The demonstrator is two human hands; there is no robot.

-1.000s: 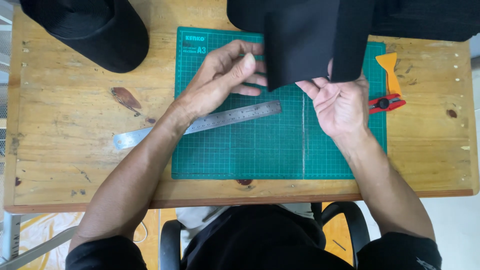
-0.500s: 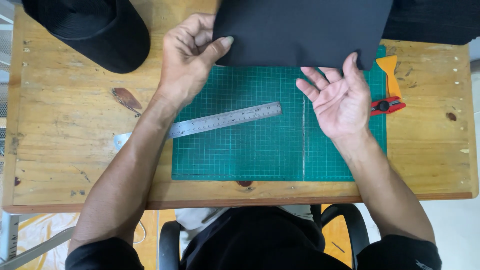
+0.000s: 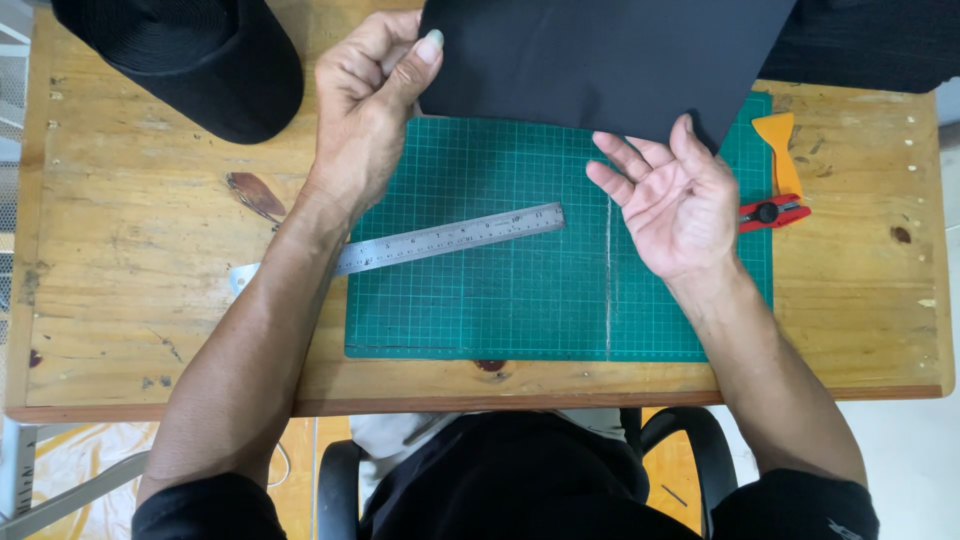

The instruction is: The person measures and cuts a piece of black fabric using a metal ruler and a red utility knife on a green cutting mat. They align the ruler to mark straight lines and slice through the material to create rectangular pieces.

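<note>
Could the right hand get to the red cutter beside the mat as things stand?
Probably yes. The red cutter lies on the wooden table just right of the right hand, nothing between them. That hand only supports the black sheet from below, palm up, so would have to let go first.

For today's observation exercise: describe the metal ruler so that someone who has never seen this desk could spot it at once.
Start at the green cutting mat on the wooden table. A long, thin steel ruler lies slanted across the mat's left edge, passing under the left forearm. It is the only silvery, straight strip; the tools on the right are orange and red.
</note>
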